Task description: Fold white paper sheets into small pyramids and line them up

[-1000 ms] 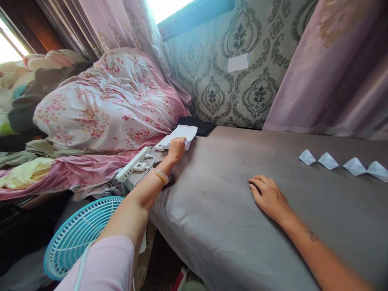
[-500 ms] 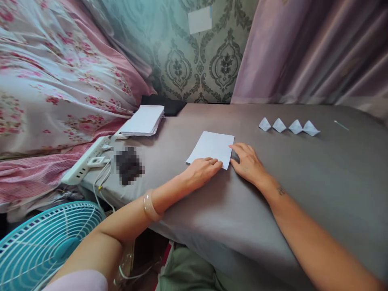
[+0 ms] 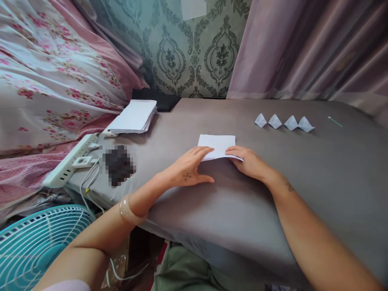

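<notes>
A white sheet of paper (image 3: 217, 142) lies on the grey-covered table in front of me, its near edge raised a little and curving at the right. The fingers of my left hand (image 3: 188, 166) rest on its left side, while the thumb points out apart from the paper, so this hand is open. On the right, my right hand (image 3: 249, 162) grips the sheet's near right corner, fingers on top; the thumb is hidden underneath. Several small folded white paper pieces (image 3: 291, 123) stand in a row at the far right.
A thick stack of white paper (image 3: 135, 115) sits at the back left, beside a black flat item (image 3: 162, 101). A white power strip (image 3: 71, 159) with cables lies along the left edge, near a pixelated dark patch (image 3: 119, 165). A blue fan (image 3: 45, 250) stands below.
The sheet has turned square to me and its near edge has come up. My left hand has moved left and opened its thumb; my right hand has taken hold of the corner.
</notes>
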{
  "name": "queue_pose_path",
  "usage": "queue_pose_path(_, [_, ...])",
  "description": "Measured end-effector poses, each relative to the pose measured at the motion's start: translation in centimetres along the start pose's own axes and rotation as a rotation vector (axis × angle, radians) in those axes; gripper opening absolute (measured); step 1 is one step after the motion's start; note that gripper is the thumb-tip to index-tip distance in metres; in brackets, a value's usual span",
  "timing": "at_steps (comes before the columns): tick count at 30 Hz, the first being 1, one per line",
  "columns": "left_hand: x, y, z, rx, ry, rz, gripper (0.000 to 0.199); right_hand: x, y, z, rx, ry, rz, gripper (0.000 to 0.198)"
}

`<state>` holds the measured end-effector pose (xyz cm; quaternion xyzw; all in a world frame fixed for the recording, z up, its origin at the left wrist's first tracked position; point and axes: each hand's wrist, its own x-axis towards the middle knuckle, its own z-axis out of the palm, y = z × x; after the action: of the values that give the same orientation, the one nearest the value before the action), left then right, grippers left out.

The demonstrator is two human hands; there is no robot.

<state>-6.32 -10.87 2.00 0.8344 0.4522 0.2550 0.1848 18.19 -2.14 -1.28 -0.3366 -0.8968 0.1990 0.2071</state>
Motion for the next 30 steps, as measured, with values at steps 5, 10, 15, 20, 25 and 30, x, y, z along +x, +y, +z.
queue_pose_path(5, [0.4, -3.9, -0.8, -0.221, 0.057, -0.256, 0.046, 0.1, 0.2, -0.1, 0.087, 0.089, 0.285, 0.028])
queue_pose_path(10, [2.9, -4.8, -0.2, -0.149, 0.024, -0.42, 0.03, 0.5, 0.0, -0.1, -0.049, 0.161, 0.485, 0.031])
queue_pose_path(15, [4.7, -4.2, 0.4, -0.046, 0.076, -0.627, 0.03, 0.6, 0.0, 0.3, -0.133, 0.247, 0.605, 0.035])
queue_pose_path(20, [4.9, -4.5, 1.1, 0.063, 0.095, -0.627, 0.029, 0.3, 0.0, 1.0, -0.208, 0.309, 0.598, 0.03])
queue_pose_path(25, [4.5, -5.0, 1.8, 0.108, 0.172, -0.57, 0.026, 0.3, 0.0, 1.4, -0.284, 0.333, 0.564, 0.028])
queue_pose_path(30, [3.9, -5.3, 2.4, 0.147, 0.183, -0.551, 0.024, 0.2, 0.0, 1.3, -0.328, 0.301, 0.551, 0.028])
